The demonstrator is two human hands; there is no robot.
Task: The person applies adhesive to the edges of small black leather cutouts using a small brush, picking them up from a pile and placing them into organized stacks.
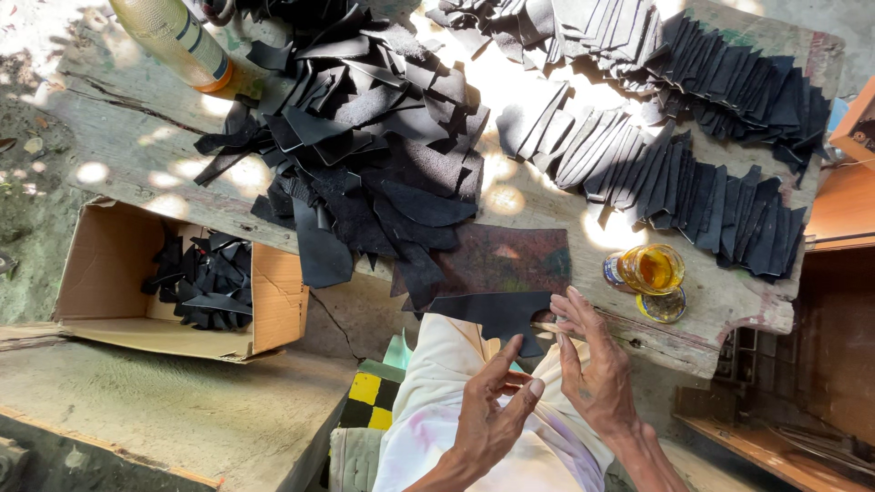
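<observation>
1. We look down from a head-worn camera at a rough wooden workbench outdoors, dappled with sunlight.
2. Our left hand hovers above our lap, fingers spread and loosely curled, holding nothing; its fingertips are just below a black leather piece.
3. Our right hand is beside it, fingers extended upward, with the fingertips touching the lower right edge of that black leather piece. The grip is open, not closed around anything.
4. The black leather piece lies at the near edge of the bench, overhanging toward our lap, partly on a dark worn work mat.
5. A large loose heap of black leather scraps covers the middle of the bench, above and left of the mat.
6. Rows of cut black pieces, overlapped like fanned cards, stretch across the right half of the bench.
7. A small open jar of amber liquid stands just right of the mat, with its lid lying beside it.
8. A yellowish plastic bottle lies at the top left.
9. An open cardboard box holding more black scraps sits below the bench on the left.
10. Our lap is covered by pale cloth.
</observation>
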